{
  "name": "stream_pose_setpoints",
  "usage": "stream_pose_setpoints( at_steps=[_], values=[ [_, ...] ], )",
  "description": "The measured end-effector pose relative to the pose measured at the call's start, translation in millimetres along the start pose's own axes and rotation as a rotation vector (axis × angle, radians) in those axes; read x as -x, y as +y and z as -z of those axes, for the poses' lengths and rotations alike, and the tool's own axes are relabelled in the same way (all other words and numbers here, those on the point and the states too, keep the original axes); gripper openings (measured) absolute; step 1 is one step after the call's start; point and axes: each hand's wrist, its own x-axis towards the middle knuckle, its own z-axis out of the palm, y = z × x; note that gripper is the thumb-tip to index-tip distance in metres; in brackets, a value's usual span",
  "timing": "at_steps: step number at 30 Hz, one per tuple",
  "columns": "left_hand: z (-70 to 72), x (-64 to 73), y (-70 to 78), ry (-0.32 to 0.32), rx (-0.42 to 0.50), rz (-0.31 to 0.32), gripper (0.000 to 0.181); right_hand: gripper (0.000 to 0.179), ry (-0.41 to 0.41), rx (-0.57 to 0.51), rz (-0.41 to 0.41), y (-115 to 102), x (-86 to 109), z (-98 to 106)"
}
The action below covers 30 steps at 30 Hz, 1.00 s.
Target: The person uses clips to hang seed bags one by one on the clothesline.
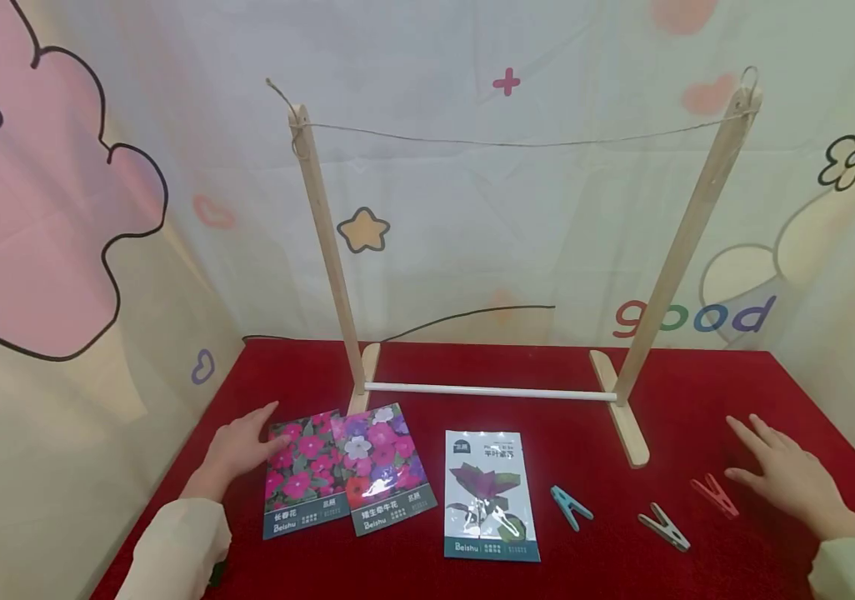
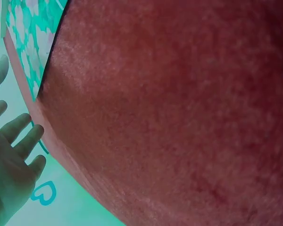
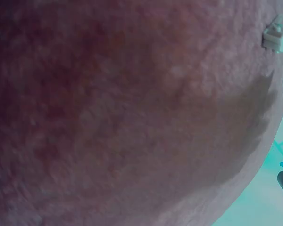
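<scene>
My left hand [image 1: 242, 446], its fingers loosely extended, is beside a seed packet with pink flowers [image 1: 306, 467]; its thumb overlaps the packet's left edge, and whether it touches cannot be told. A second packet with mixed flowers [image 1: 382, 467] overlaps that one. To their right lies a white packet with purple leaves [image 1: 487, 492]. My right hand [image 1: 795, 479] holds nothing, fingers spread, just right of a red clothespin [image 1: 716, 497]. A whitish clothespin [image 1: 665, 528] and a blue clothespin [image 1: 571, 507] lie further left.
Behind the packets stands a wooden frame with two posts [image 1: 332, 258], a white crossbar [image 1: 487, 391] and a string [image 1: 517, 144] tied between the post tops. A red cloth [image 1: 495, 367] covers the table. Printed curtains [image 1: 457, 233] hang behind and at both sides.
</scene>
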Motion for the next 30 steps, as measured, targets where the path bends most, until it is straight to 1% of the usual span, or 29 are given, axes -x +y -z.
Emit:
stream_pose_setpoints(
  at_steps=[5,9,13,17,22,30],
  values=[
    [0.3,1.5,2.3,-0.023,0.061,0.033,0.083,0.093,-0.021,-0.031,-0.009,-1.5,1.6,-3.9],
    [0.5,2.5,3.1,-0.025,0.104,0.041,0.081,0.093,-0.056,-0.073,-0.02,-3.1,3.6,-5.3],
    [-1.4,2.6,1.6,-0.032,0.122,0.05,0.077,0.088,-0.084,-0.115,-0.011,-6.7,5.4,-5.0],
    [-3.2,1.8,0.1,-0.037,0.138,0.059,0.076,0.08,-0.074,-0.141,0.017,-11.6,6.4,-4.2],
    [-3.4,1.1,0.4,-0.043,0.16,0.063,0.073,0.069,-0.058,-0.135,0.045,-19.1,7.1,-4.8],
    [-4.4,1.1,1.0,-0.037,0.168,0.05,0.068,0.058,-0.088,-0.102,0.059,-26.3,8.8,-6.1]
  ],
)
